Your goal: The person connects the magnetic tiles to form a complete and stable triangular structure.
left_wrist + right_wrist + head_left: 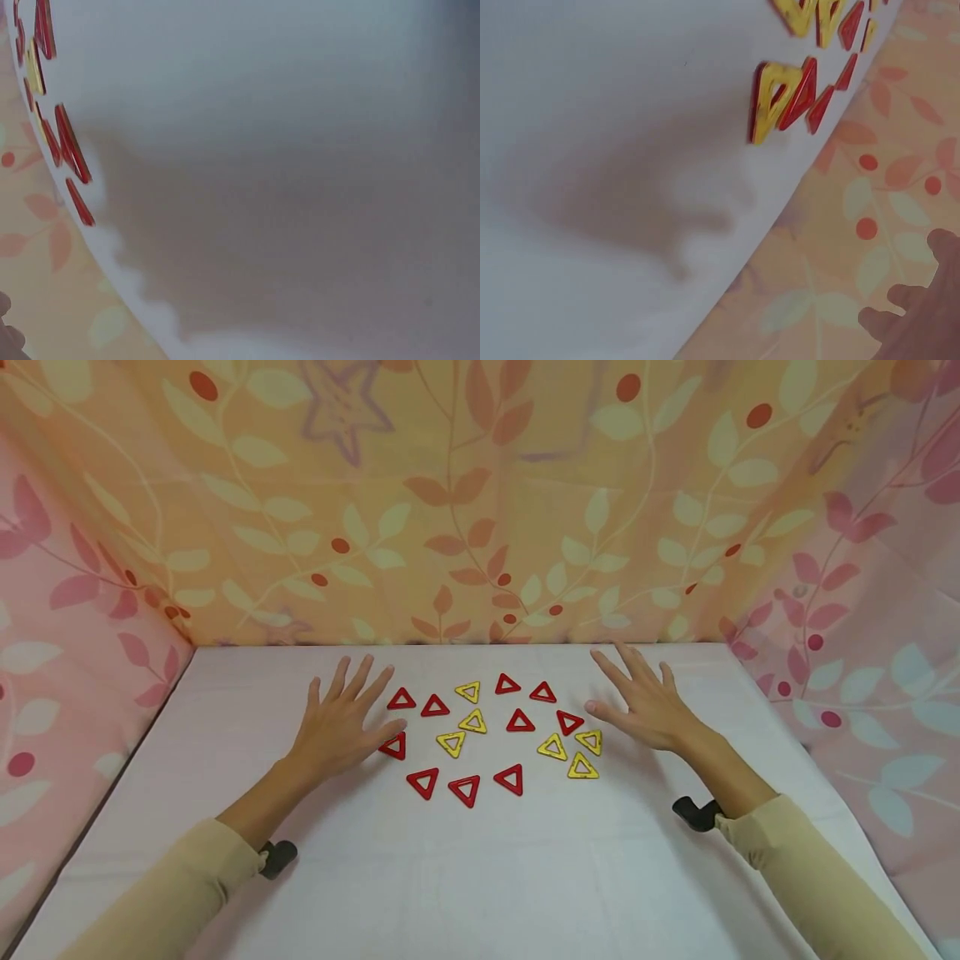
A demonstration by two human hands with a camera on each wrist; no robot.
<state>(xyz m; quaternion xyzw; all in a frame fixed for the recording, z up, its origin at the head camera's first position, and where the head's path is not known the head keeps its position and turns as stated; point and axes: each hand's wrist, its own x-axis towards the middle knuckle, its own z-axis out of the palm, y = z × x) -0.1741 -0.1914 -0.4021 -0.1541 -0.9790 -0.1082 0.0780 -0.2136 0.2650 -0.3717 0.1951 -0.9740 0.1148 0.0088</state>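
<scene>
Several red and yellow triangle frames lie scattered on a white tabletop in the head view. My left hand (330,735) is left of them with fingers spread, holding nothing; its thumb reaches over the edge of a red triangle (394,746). On the opposite side, my right hand (651,706) spreads its fingers, also bare of any object, nearest a red triangle (570,722) and a yellow triangle (589,742). Both hands cast soft shadows on the surface. Only fingertips (10,334) show in the left wrist view, and part of the right hand (922,307) in the right wrist view.
Three red triangles form a front row, among them one red triangle (465,789) in the middle. The white tabletop (480,885) ends at a patterned orange curtain (465,527) behind. Pink curtains stand at the left (67,635) and right sides.
</scene>
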